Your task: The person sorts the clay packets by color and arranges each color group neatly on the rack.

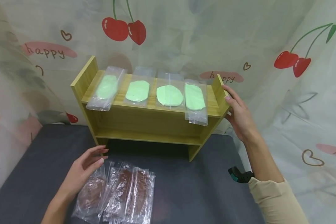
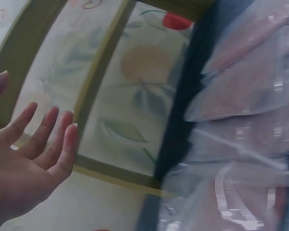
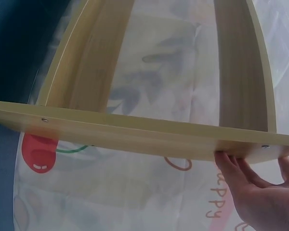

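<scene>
My left hand (image 1: 84, 166) hovers over clear plastic packets with flat brown pieces inside. Its fingers are relaxed and hold nothing; the left wrist view shows the spread palm (image 2: 26, 178). Nearest to it is the leftmost brown packet (image 1: 91, 193), beside other brown packets (image 1: 140, 189). With fingertips and thumb, my right hand (image 1: 239, 115) touches the outer side of the right panel (image 3: 135, 137) of a wooden shelf (image 1: 148, 121). Across the shelf's top board lie clear bags with pale green flat pieces, among them the leftmost (image 1: 107, 87) and rightmost (image 1: 194, 97).
The shelf stands at the back of a dark grey table (image 1: 184, 193). Behind it hangs a pale curtain (image 1: 184, 31) printed with cherries and hearts. A lower board (image 1: 148, 139) runs between the side panels. A black band (image 1: 242, 175) is on my right wrist.
</scene>
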A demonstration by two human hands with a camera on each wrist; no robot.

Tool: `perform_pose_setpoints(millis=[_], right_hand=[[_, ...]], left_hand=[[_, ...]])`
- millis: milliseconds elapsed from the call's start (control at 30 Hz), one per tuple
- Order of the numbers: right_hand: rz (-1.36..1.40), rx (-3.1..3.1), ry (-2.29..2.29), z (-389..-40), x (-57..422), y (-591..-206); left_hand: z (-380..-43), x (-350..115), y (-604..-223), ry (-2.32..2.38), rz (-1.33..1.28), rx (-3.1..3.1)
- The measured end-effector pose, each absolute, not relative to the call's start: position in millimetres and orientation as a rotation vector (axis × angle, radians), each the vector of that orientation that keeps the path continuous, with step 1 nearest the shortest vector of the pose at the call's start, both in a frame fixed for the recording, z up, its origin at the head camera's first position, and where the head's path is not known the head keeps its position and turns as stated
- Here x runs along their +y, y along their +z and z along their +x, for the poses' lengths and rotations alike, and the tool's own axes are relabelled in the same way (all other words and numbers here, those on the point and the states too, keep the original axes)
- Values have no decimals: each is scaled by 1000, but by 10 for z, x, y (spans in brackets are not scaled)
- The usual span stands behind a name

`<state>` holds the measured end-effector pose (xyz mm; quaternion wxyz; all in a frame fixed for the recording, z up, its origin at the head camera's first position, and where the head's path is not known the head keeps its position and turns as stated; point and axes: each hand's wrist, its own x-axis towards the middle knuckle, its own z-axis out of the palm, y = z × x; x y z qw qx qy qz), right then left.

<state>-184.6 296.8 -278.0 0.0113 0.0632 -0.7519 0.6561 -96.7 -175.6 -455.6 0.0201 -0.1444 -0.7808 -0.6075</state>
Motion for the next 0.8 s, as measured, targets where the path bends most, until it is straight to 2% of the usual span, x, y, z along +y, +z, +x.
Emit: perform_pose_setpoints(millis=[333,800], right_hand=[[206,-2312,2062,-1854,2947,-2807],[218,-2305,2059,-1852,2938,-2817]], left_hand=[[-831,-1876,-5038,-1705,-125,-2543],[-689,-2211,-5446,-1704,-54,-2449]])
